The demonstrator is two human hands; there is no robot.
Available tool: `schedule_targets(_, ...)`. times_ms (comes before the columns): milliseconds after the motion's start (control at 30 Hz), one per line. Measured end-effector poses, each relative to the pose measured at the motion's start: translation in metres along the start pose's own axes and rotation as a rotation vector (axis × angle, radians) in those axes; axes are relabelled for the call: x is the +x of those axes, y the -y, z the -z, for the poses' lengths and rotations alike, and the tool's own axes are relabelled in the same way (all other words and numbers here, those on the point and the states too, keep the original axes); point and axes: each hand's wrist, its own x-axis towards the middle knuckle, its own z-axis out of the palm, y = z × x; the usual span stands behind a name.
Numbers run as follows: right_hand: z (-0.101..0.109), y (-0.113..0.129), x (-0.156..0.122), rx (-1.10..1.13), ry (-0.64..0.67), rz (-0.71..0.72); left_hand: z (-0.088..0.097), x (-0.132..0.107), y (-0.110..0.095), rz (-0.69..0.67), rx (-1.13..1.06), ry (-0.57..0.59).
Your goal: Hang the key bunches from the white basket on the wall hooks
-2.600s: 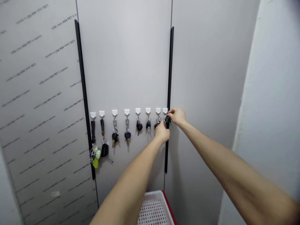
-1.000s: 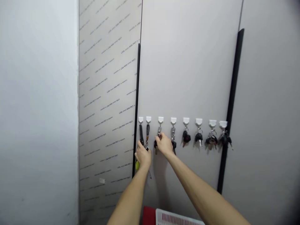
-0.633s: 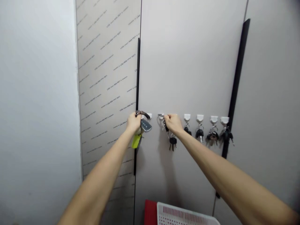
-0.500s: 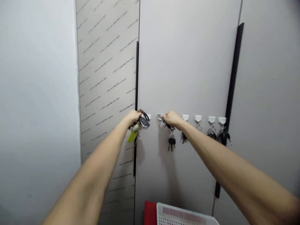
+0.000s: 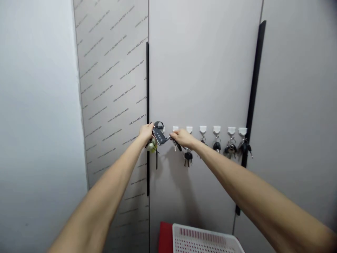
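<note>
My left hand (image 5: 146,133) is closed around a bunch of keys with a dark key fob (image 5: 159,135), a black strap loop (image 5: 159,124), pale round charms (image 5: 151,145) and a yellow-green tag hanging below. Close to its right, my right hand (image 5: 181,137) pinches a smaller set of keys (image 5: 177,145), whose ring end reaches toward the fob. Just above those fingers a white hook (image 5: 175,128) is stuck to the door. Under the right hand hangs another set of keys (image 5: 188,156) with black heads.
Several white hooks run rightward in a row, with key bunches (image 5: 230,149) hanging from them. Long black handles (image 5: 256,84) line the pale cabinet door (image 5: 202,70) on both sides. Below stands a white perforated basket (image 5: 205,232) beside a red object (image 5: 165,237).
My right hand has drawn its keys off the hook, down and left toward my left hand. The fob bunch has turned in my left hand. The whole view has shifted slightly.
</note>
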Motion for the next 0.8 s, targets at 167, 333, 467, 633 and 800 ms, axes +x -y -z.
schedule_targets(167, -0.049, -0.046, -0.080, 0.090, 0.209, 0.061, -0.022, -0.076, 0.043, -0.091, 0.128, 0.322)
schedule_targets(333, -0.116, -0.109, -0.185, 0.130, 0.435, -0.107, -0.082, -0.181, 0.119, 0.011, 0.239, 0.737)
schedule_targets(467, -0.126, -0.132, -0.223, 0.134, 0.529, -0.180, -0.116, -0.229, 0.157, 0.226, 0.297, 0.819)
schedule_targets(633, -0.060, -0.123, -0.168, 0.099, 0.091, -0.233, -0.117, -0.189, 0.127, 0.206, 0.508, 1.017)
schedule_targets(800, -0.013, -0.098, -0.083, -0.006, -0.498, -0.255, -0.131, -0.105, 0.061, -0.037, 0.470, 0.158)
